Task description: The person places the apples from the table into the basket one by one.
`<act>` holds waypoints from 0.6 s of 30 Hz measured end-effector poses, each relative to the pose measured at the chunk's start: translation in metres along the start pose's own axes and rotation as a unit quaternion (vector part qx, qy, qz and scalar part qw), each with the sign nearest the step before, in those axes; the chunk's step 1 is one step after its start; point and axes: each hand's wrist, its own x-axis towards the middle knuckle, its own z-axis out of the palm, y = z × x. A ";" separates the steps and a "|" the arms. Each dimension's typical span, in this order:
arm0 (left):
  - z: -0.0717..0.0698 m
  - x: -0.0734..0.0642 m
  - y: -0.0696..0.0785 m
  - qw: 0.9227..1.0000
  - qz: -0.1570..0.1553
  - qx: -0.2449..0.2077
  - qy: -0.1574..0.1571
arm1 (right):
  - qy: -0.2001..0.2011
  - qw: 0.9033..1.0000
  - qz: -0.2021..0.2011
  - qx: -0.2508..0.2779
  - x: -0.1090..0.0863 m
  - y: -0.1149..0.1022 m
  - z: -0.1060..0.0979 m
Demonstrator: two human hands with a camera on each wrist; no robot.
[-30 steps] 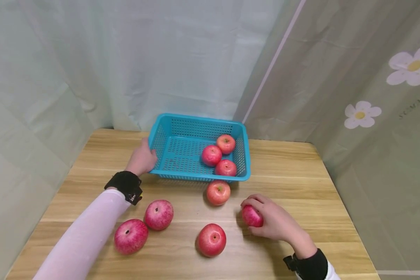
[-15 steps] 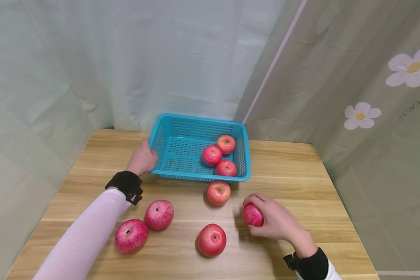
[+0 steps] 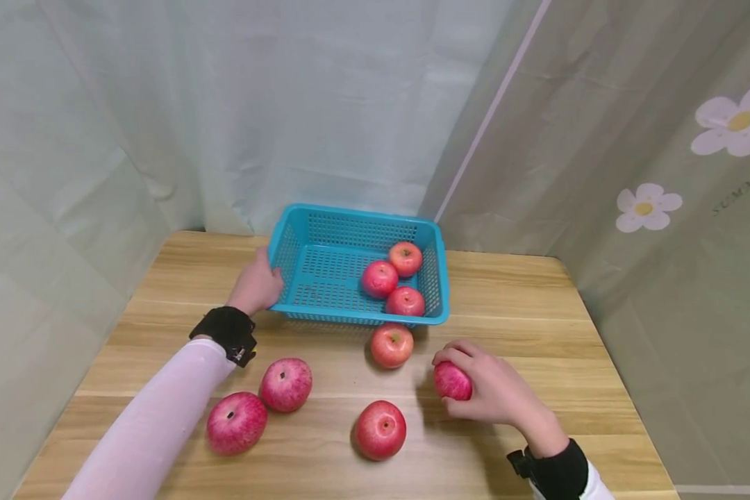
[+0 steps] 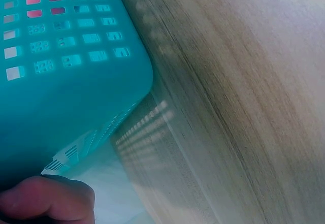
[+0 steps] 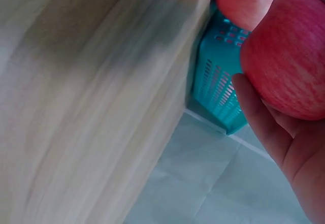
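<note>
A blue plastic basket (image 3: pixel 325 316) with perforated walls stands at the back of the table, three red apples (image 3: pixel 380 279) grouped at its right end. My left hand (image 3: pixel 257 283) grips the basket's left rim; in the left wrist view a curled finger (image 4: pixel 56 198) shows by the basket's corner. To the right of centre, my right hand (image 3: pixel 490 385) holds a dark red apple (image 3: pixel 453 381) between thumb and fingers. In the right wrist view, the held apple (image 5: pixel 289 56) fills the grasp, with the basket (image 5: pixel 218 82) behind it.
One apple (image 3: pixel 392 345) sits right against the basket's front. Another apple (image 3: pixel 380 430) lies nearer, at front centre. Two darker apples (image 3: pixel 286 385) rest side by side near the left forearm. A pale curtain (image 3: pixel 350 104) hangs behind the wooden table (image 3: pixel 512 292).
My right hand and its apple have shifted very slightly, up and away from me. The left hand keeps its grip on the basket, and the other apples stay put.
</note>
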 end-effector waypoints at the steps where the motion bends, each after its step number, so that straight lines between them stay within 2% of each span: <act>1: 0.000 0.000 0.000 1.000 0.000 0.001 0.000 | 0.001 1.000 -0.002 0.000 0.001 0.000 -0.001; 10: 0.000 0.001 -0.001 1.000 0.000 0.007 0.003 | 0.022 1.000 -0.019 0.006 0.010 -0.007 -0.019; 18: 0.001 0.001 -0.002 1.000 -0.005 0.002 -0.003 | 0.031 0.998 -0.056 0.007 0.027 -0.014 -0.037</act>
